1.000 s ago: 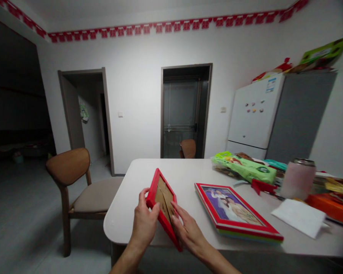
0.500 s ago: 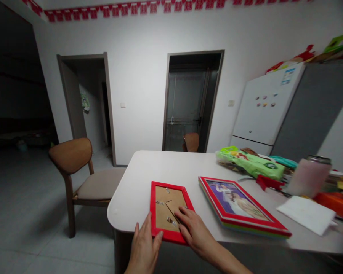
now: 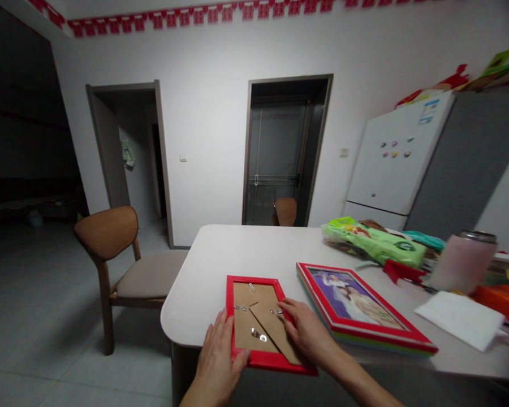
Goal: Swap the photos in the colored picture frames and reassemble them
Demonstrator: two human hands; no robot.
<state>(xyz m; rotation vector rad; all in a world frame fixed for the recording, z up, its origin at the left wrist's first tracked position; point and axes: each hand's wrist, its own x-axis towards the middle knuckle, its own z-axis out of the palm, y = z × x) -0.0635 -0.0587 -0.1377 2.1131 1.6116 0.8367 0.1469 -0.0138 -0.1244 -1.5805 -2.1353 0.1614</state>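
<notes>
A red picture frame (image 3: pixel 268 359) lies face down at the front edge of the table, its brown backing board (image 3: pixel 242 332) upward. Small metal clips sit along the board's sides, and a metal hanger (image 3: pixel 258 335) is near the lower part. A stand flap (image 3: pixel 271 325) lies on the board, set at a slant. My left hand (image 3: pixel 218 350) grips the frame's left side, thumb on the lower left corner. On the right side, my right hand (image 3: pixel 307 330) holds the edge, fingertips by the right clip. Close by on the right lies another red-bordered frame (image 3: pixel 328 305) with a photo facing up.
The white table (image 3: pixel 241 243) has a rounded left corner. To its right are a green packet (image 3: pixel 377 243), a pink jar (image 3: pixel 464 263), white paper (image 3: pixel 460 319) and an orange box (image 3: pixel 500 299). A wooden chair (image 3: pixel 110 232) stands left; a refrigerator (image 3: pixel 385 169) is behind.
My right hand has moved from over the backing board to the frame's right edge, uncovering the right clip and more of the stand flap. The frame sits slightly lower in view.
</notes>
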